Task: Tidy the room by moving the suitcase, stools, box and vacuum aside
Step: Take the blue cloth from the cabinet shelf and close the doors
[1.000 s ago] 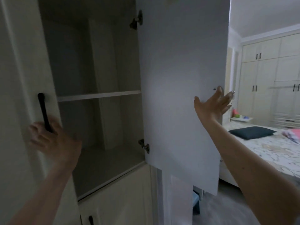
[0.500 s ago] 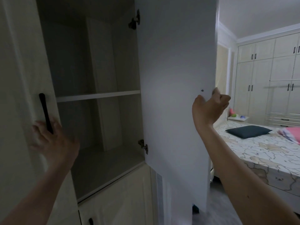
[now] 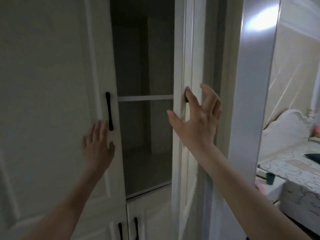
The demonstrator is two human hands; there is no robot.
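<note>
No suitcase, stool, box or vacuum is in view. I face a cream wardrobe with its two upper doors partly open. My left hand point(image 3: 97, 144) lies flat on the left door point(image 3: 52, 101), just below its black handle point(image 3: 109, 111). My right hand point(image 3: 195, 122) has its fingers spread against the edge-on right door point(image 3: 187, 49), with the forefinger at that door's dark handle. Neither hand holds anything. Through the gap between the doors I see a bare shelf point(image 3: 145, 98).
Lower wardrobe doors with black handles point(image 3: 136, 227) are closed beneath. A white door frame point(image 3: 254, 84) stands right of the wardrobe. Beyond it is a bed point(image 3: 294, 170) with a dark pillow point(image 3: 313, 156), and a small dark cup point(image 3: 270, 178) sits beside the bed.
Both wardrobe doors have swung inward and the gap is now narrow. My right hand let go of the right door's edge and now pushes on its front. My left hand moved to the left door's face.
</note>
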